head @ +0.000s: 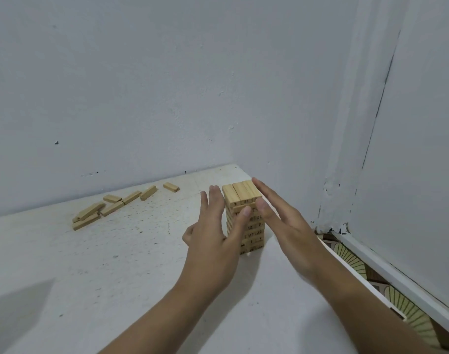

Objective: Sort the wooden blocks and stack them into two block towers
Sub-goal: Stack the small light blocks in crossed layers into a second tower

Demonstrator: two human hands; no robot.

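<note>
Head view. One block tower stands on the tabletop, directly between the two hands. Left hand: fingers straight along the tower's left side, thumb laid on the numbered front face. Right hand: flat, fingers straight, at the tower's right side; slightly blurred, so contact is uncertain. Grip on both sides is flat and unclasped, holding nothing.

Judged step: squaring the tower. It is best done with equal, light pressure from both palms, kept low as well as high so the upper layers do not shear.

Loose blocks lie well to the left of the left hand, one stray block beyond them. No container in view; the blocks lie bare on the tabletop. Second tower not yet begun.
</note>
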